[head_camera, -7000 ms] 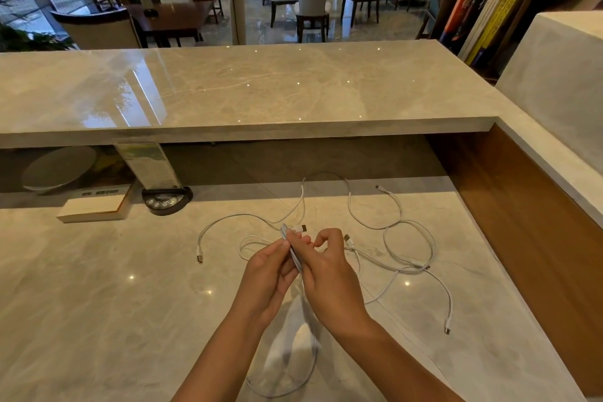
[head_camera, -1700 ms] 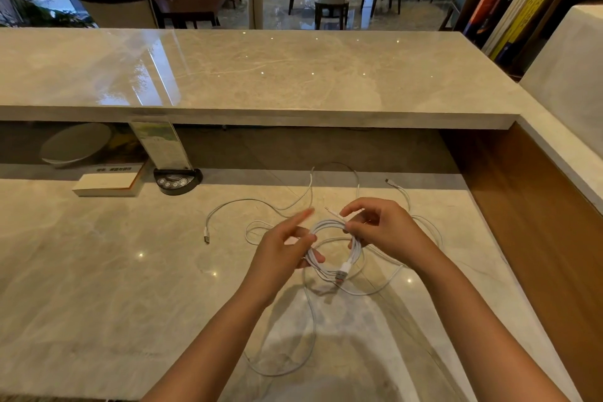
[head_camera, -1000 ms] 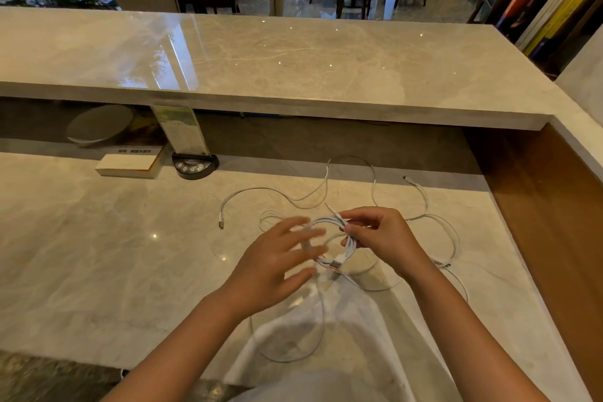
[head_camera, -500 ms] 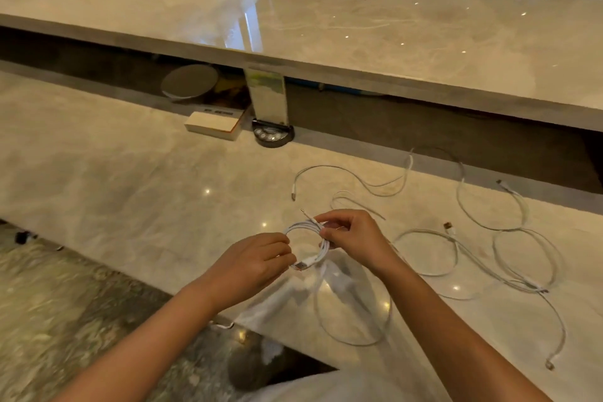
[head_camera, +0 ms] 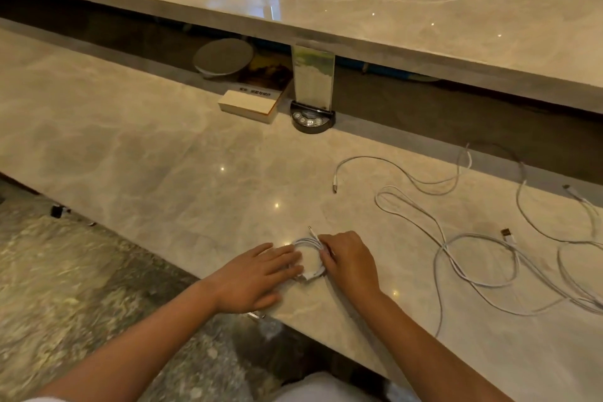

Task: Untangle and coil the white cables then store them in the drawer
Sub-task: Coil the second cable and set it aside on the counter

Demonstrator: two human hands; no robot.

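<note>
Marble counter (head_camera: 163, 147): right hand (head_camera: 350, 263) pinches coiled cable (head_camera: 308, 243); flat left hand (head_camera: 253, 281) half-hides it.

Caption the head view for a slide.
Both hands, left and right, press a coiled white cable onto the marble counter; tangled cables wait.

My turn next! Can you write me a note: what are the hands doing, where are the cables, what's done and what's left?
Left hand: flat and open, fingers resting against the coil.
Right hand: pinching the coil's right side.
The coil lies on the counter near its front edge.
Loose cables lie spread out to the right, uncoiled.
Done: one cable coiled.
Left: untangle and coil the loose cables, then put all of them in the drawer. No drawer shows in this view.
</note>
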